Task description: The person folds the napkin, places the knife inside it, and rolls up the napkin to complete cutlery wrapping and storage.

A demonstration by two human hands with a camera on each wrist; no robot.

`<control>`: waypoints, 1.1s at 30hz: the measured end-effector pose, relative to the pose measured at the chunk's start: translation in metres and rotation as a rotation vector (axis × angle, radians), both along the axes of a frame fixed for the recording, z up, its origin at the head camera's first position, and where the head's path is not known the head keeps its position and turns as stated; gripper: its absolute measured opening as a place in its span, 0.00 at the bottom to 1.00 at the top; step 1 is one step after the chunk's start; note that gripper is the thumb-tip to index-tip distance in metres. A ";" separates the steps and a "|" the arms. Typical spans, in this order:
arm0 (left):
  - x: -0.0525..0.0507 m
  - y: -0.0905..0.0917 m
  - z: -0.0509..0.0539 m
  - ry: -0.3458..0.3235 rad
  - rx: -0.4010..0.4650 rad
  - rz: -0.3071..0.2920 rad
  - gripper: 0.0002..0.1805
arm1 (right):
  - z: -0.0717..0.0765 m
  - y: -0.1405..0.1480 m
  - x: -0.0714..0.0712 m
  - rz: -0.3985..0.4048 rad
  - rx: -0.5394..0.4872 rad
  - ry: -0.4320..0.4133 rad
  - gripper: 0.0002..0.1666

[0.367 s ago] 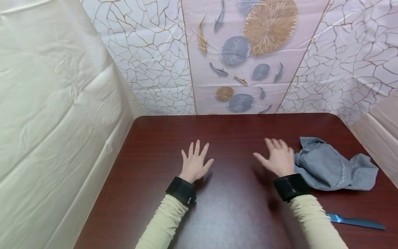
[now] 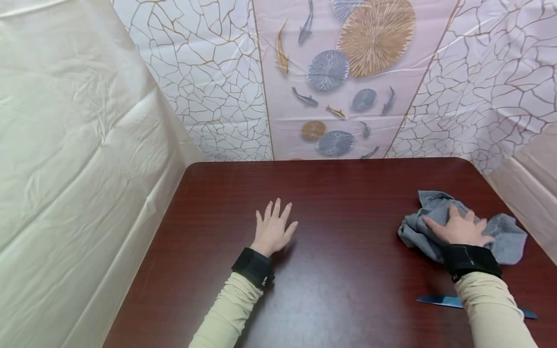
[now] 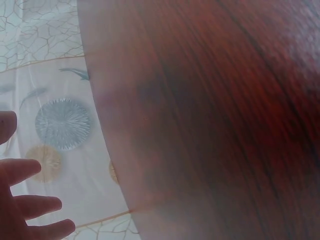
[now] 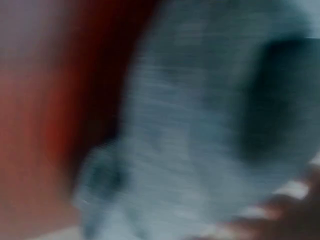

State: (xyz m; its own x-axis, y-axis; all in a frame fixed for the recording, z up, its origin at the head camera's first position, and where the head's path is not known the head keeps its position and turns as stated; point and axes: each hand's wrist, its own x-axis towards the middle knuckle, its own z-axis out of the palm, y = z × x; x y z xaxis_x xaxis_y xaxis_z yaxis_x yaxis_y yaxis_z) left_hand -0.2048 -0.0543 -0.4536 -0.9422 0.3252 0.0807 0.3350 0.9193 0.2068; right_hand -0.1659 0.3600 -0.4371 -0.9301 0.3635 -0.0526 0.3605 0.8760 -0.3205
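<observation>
A crumpled grey cloth (image 2: pixel 508 240) lies at the right side of the dark red-brown table. On top of it is my right hand (image 2: pixel 463 229), palm down with fingers spread; no fold is plainly gripped. Blur in the right wrist view leaves the cloth (image 4: pixel 175 140) filling much of the picture, with fingertips at the lower right edge. My left hand (image 2: pixel 273 233) is held over the middle of the table, fingers straight and apart, holding nothing. Its fingers (image 3: pixel 37 206) show at the left of the left wrist view.
A shiny bluish knife (image 2: pixel 440 300) lies near the right front of the table (image 2: pixel 330 285), partly hidden under my right forearm. Behind the table hangs a patterned curtain (image 2: pixel 226 72); a pale sheet (image 2: pixel 87 169) covers the left side.
My right hand has moved right, from beside the cloth to on top of it. The cloth's left part now bunches further left. My left hand stays almost in place.
</observation>
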 end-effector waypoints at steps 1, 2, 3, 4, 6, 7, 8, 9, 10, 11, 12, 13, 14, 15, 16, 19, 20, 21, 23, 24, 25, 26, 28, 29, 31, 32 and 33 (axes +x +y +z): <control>0.000 0.000 0.000 0.002 0.002 0.000 0.31 | -0.003 0.004 0.001 0.006 -0.028 -0.072 0.58; 0.000 0.000 0.000 0.005 0.001 0.000 0.31 | -0.006 0.005 0.002 0.017 -0.049 -0.128 0.59; 0.000 0.000 0.000 0.006 0.001 0.000 0.31 | -0.009 0.005 0.001 0.028 -0.067 -0.179 0.60; 0.000 0.000 0.001 0.005 0.002 0.000 0.31 | -0.012 0.003 0.001 0.044 -0.085 -0.217 0.60; 0.000 -0.001 0.001 0.005 0.001 0.000 0.31 | -0.014 -0.004 0.000 0.071 -0.107 -0.260 0.60; 0.000 -0.001 0.002 0.004 0.006 -0.001 0.31 | -0.014 -0.007 -0.002 0.086 -0.109 -0.275 0.60; 0.000 -0.001 0.002 0.003 0.009 0.001 0.31 | -0.014 -0.011 -0.004 0.102 -0.106 -0.281 0.60; 0.000 -0.001 0.002 0.002 0.014 0.002 0.31 | -0.014 -0.015 -0.005 0.118 -0.103 -0.287 0.61; 0.000 -0.001 0.002 0.002 0.019 0.003 0.31 | -0.014 -0.019 -0.006 0.141 -0.094 -0.292 0.61; 0.000 -0.001 0.002 0.001 0.022 0.003 0.31 | -0.013 -0.023 -0.007 0.163 -0.084 -0.296 0.61; 0.000 -0.001 0.002 0.000 0.021 0.001 0.31 | -0.012 -0.028 -0.008 0.186 -0.074 -0.296 0.61; 0.000 0.000 0.002 0.000 0.022 -0.001 0.31 | -0.011 -0.032 -0.009 0.206 -0.065 -0.294 0.61; 0.000 0.001 0.003 -0.002 0.020 -0.002 0.31 | -0.010 -0.038 -0.010 0.225 -0.059 -0.288 0.61; 0.001 0.002 0.003 -0.004 0.019 -0.006 0.31 | -0.009 -0.043 -0.010 0.244 -0.053 -0.280 0.60; 0.001 0.003 0.003 -0.007 0.018 -0.011 0.31 | -0.009 -0.048 -0.011 0.261 -0.048 -0.270 0.60; 0.002 0.007 0.004 -0.023 0.010 -0.026 0.31 | -0.008 -0.063 -0.012 0.290 -0.043 -0.246 0.58; 0.003 0.009 0.004 -0.026 0.006 -0.031 0.31 | -0.008 -0.068 -0.013 0.295 -0.043 -0.242 0.58; 0.003 0.011 0.004 -0.029 0.001 -0.038 0.31 | -0.008 -0.072 -0.013 0.297 -0.041 -0.241 0.58; 0.004 0.015 0.005 -0.035 -0.013 -0.050 0.31 | -0.008 -0.079 -0.014 0.295 -0.039 -0.245 0.57; 0.004 0.017 0.005 -0.037 -0.017 -0.056 0.30 | -0.008 -0.083 -0.014 0.294 -0.038 -0.250 0.57; 0.005 0.019 0.005 -0.036 -0.025 -0.062 0.30 | -0.008 -0.086 -0.015 0.295 -0.038 -0.254 0.57; 0.005 0.022 0.004 -0.034 -0.029 -0.069 0.30 | -0.008 -0.090 -0.015 0.293 -0.037 -0.258 0.57; 0.006 0.027 0.002 -0.036 -0.034 -0.082 0.30 | -0.008 -0.096 -0.015 0.292 -0.034 -0.260 0.56; 0.007 0.030 0.001 -0.034 -0.031 -0.092 0.30 | -0.008 -0.100 -0.015 0.293 -0.032 -0.259 0.56; 0.009 0.037 -0.003 -0.032 -0.037 -0.121 0.28 | -0.009 -0.108 -0.015 0.294 -0.024 -0.251 0.55; 0.010 0.041 -0.005 -0.034 -0.036 -0.140 0.27 | -0.009 -0.113 -0.015 0.295 -0.023 -0.246 0.54; 0.011 0.045 -0.007 -0.039 -0.040 -0.161 0.26 | -0.010 -0.117 -0.015 0.299 -0.019 -0.241 0.53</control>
State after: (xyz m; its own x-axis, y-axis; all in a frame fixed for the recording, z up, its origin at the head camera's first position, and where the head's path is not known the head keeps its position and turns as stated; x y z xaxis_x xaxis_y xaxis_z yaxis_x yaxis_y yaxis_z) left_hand -0.1933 -0.0094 -0.4603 -0.8799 0.4743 0.0292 0.4709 0.8622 0.1867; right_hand -0.1809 0.2434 -0.4468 -0.9549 0.0753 -0.2872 0.1574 0.9486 -0.2745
